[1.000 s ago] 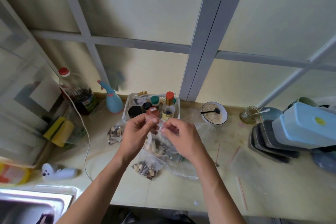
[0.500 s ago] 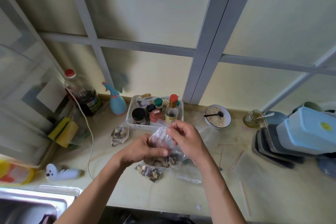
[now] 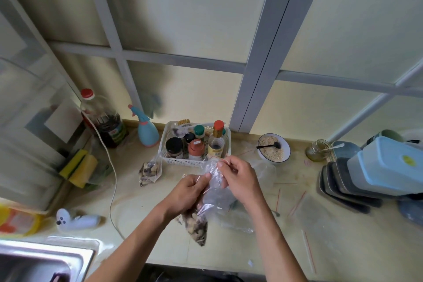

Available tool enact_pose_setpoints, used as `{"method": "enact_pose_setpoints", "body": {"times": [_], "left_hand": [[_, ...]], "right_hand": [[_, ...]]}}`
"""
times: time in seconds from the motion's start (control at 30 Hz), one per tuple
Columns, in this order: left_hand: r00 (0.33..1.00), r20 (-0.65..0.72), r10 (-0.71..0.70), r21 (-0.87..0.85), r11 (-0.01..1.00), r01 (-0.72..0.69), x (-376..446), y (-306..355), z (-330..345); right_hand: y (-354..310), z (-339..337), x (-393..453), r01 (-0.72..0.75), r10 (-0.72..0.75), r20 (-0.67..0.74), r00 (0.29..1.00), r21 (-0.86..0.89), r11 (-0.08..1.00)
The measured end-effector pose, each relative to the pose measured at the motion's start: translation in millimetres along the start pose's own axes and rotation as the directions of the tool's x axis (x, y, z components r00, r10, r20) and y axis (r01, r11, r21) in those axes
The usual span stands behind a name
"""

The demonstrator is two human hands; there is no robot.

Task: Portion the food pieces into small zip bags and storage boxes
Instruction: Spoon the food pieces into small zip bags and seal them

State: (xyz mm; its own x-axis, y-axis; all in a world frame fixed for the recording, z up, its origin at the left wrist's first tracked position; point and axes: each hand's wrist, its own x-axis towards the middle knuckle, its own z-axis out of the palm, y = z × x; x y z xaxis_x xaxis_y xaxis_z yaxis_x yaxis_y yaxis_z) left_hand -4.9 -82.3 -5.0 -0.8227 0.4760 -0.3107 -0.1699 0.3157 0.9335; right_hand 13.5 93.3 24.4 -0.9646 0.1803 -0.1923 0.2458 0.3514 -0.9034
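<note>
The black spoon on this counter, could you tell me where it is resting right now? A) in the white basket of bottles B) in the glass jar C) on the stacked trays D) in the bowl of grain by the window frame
D: the black spoon lies in the bowl of pale grain, its handle over the left rim; the glass jar to the right holds a white spoon instead.

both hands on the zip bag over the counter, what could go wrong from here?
1. The zip bag hangs from fingertip pinches by the left hand and right hand; a slip could let the food pieces spill.
2. The condiment basket stands just behind the hands; a tug could likely knock its bottles.
3. The filled bag and loose empty bags lie near; a dropped bag may land among them.
</note>
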Motion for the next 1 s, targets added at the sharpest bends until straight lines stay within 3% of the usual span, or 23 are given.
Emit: {"method": "enact_pose_setpoints", "body": {"times": [0.13, 0.37, 0.53, 0.73, 1.0], "left_hand": [[0.988, -0.141, 0.062, 0.018, 0.998, -0.06, 1.4, 0.0, 4.4], [0.99, -0.064, 0.122, 0.184, 0.977, -0.108, -2.2, -3.1, -0.9], [0.994, -0.013, 0.106, 0.006, 0.994, -0.106, -9.1, 8.2, -5.5], [0.968, -0.172, 0.182, -0.281, 0.933, -0.225, -6.9, 15.5, -6.8], [0.941, -0.236, 0.245, -0.324, 0.893, -0.313, -6.6, 23.2, -8.4]], "right_hand": [[2.5, 3.2, 1.0, -0.019, 0.019, 0.004, 1.0, 0.026, 0.999], [-0.7, 0.6, -0.9, -0.011, 0.002, 0.094, 0.996, 0.097, 0.995], [-3.1, -0.7, -5.5, 0.04, -0.051, 0.15, 0.987, 0.075, 0.996], [-7.3, 0.8, -11.2, 0.044, -0.053, 0.188, 0.981, 0.055, 0.998], [-7.7, 0.3, -14.0, 0.139, -0.136, 0.16, 0.978, -0.006, 0.99]]}}
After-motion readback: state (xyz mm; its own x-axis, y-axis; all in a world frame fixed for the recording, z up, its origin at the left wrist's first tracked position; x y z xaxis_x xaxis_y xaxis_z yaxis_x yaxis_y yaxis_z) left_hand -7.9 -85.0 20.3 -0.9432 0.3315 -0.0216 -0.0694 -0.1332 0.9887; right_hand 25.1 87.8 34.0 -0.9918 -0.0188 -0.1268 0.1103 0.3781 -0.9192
